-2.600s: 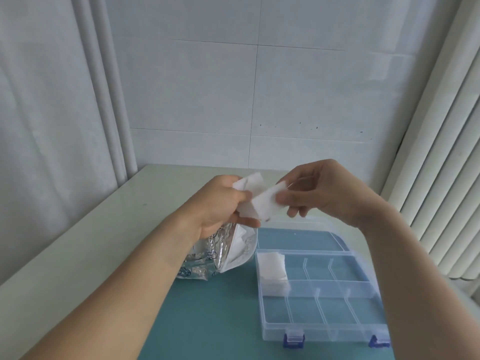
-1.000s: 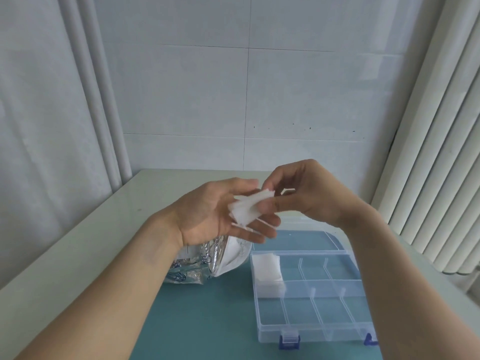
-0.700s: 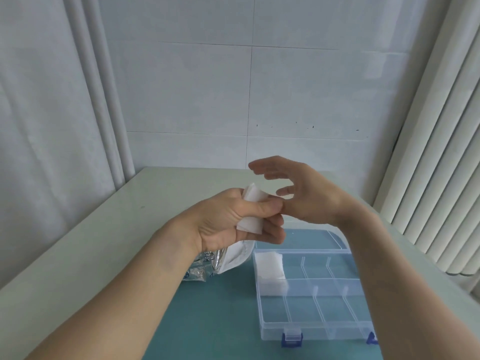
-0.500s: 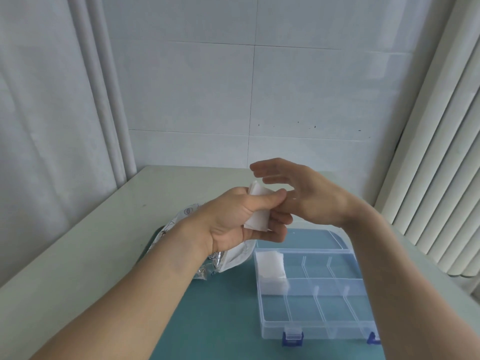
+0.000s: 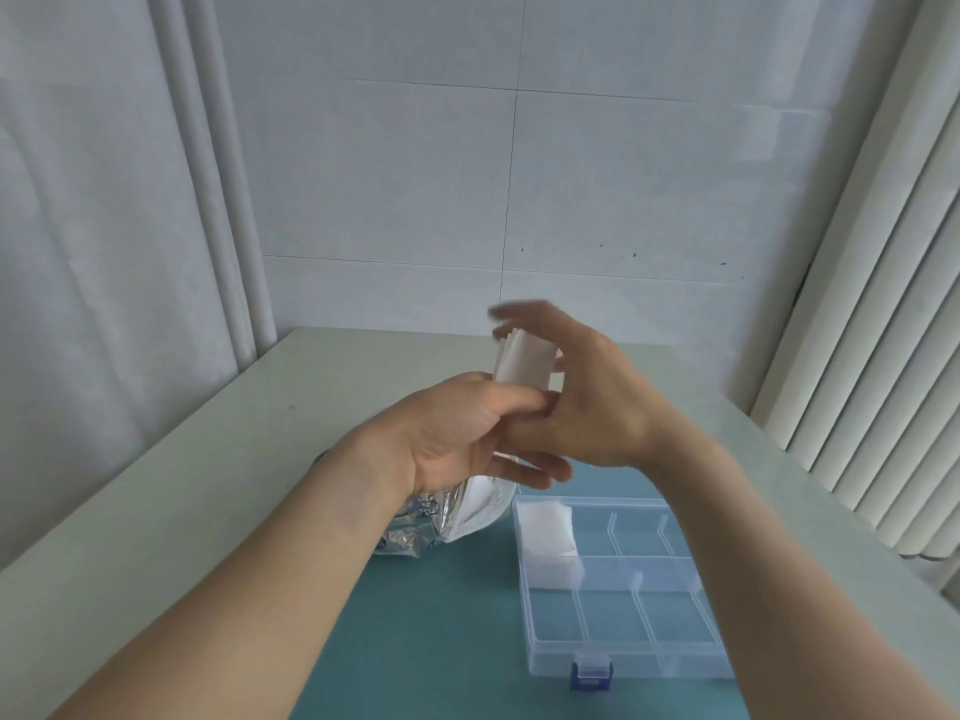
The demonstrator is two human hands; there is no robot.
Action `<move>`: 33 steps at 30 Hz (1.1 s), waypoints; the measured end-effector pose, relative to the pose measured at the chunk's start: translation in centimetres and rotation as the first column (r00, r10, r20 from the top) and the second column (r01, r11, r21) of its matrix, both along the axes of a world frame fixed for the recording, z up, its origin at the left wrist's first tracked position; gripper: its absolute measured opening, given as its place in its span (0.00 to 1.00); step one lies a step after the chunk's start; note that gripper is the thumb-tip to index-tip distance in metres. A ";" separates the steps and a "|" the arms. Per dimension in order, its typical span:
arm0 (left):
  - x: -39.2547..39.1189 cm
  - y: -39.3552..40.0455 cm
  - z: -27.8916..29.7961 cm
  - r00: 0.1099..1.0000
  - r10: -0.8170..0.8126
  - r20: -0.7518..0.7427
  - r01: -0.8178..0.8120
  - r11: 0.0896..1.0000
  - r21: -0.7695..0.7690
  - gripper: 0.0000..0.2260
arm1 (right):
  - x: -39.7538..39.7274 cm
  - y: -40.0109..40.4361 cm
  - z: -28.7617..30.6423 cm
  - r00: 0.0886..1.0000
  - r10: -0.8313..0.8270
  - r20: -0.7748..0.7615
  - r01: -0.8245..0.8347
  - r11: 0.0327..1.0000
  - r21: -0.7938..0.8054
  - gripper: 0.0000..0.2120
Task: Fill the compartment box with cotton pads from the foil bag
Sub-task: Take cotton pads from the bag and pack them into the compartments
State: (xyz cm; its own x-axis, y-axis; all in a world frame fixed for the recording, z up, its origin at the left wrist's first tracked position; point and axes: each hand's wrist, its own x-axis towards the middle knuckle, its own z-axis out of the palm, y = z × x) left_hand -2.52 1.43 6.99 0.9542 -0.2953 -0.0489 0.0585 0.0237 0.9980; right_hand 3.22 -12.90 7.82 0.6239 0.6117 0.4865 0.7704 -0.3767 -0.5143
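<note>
White cotton pads (image 5: 523, 362) stand in a small stack above the table, pinched at their lower edge between the thumb and fingers of the left hand (image 5: 457, 439). The right hand (image 5: 587, 402) is up against the far side of the stack with its fingers loosely spread; the upper ones are blurred, so I cannot tell whether it grips the pads or only steadies them. Both hands hover above the far left corner of the clear compartment box (image 5: 623, 589), which lies open on a teal mat (image 5: 441, 641) with its blue latch (image 5: 591, 675) facing the person.

The silver foil bag (image 5: 441, 517) lies just left of the box, half hidden under the left wrist, its mouth toward the box — something white shows inside it.

As for progress, it looks early. Only one compartment, the far left one, holds a pile of pads (image 5: 545, 530); every other compartment I can see is bare, though the right forearm covers the box's right end. By my reckoning the stack in hand wants squaring up and setting into the next cell — then many more trips to the bag.
</note>
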 end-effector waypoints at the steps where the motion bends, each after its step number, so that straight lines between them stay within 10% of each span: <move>1: 0.1 0.1 0.0 1.000 0.011 0.003 -0.011 1.000 -0.003 0.08 | -0.1 0.0 0.0 1.000 0.001 -0.003 -0.001 0.999 -0.042 0.47; 7: 0.2 0.3 0.2 0.996 0.078 0.054 -0.075 0.996 -0.045 0.05 | -0.1 0.9 -0.5 0.996 -0.039 0.081 0.048 0.993 -0.108 0.37; 11: 0.5 0.5 0.2 0.964 0.261 0.055 -0.255 0.962 -0.098 0.05 | -0.3 0.0 0.0 0.993 -0.059 -0.104 0.034 0.973 -0.227 0.53; 21: 0.0 1.0 0.5 0.962 0.271 0.022 -0.270 0.945 0.186 0.10 | 1.8 -1.8 -1.5 0.896 -0.336 -0.290 0.066 0.746 -0.663 0.13; 24: -0.4 0.8 0.3 0.978 0.208 0.021 -0.205 0.934 0.294 0.13 | 1.6 -1.0 -1.8 0.907 -0.288 -0.307 0.062 0.813 -0.579 0.13; 27: -0.7 0.5 0.2 0.991 0.131 0.004 -0.127 0.952 0.279 0.18 | 1.2 -1.1 -1.1 0.867 -0.084 -0.491 0.015 0.990 -0.143 0.11; 33: -1.5 0.5 1.0 0.995 -0.088 -0.039 0.092 0.989 0.113 0.09 | 0.5 -3.1 -0.4 0.655 0.335 -0.677 -0.316 0.936 0.157 0.19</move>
State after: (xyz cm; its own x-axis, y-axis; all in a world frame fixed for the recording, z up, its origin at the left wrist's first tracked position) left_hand -4.02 1.91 8.00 0.9211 -0.3708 -0.1190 0.0888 -0.0976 0.9913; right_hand 3.69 -16.03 7.40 0.5492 0.8354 0.0232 0.2711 -0.1518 -0.9505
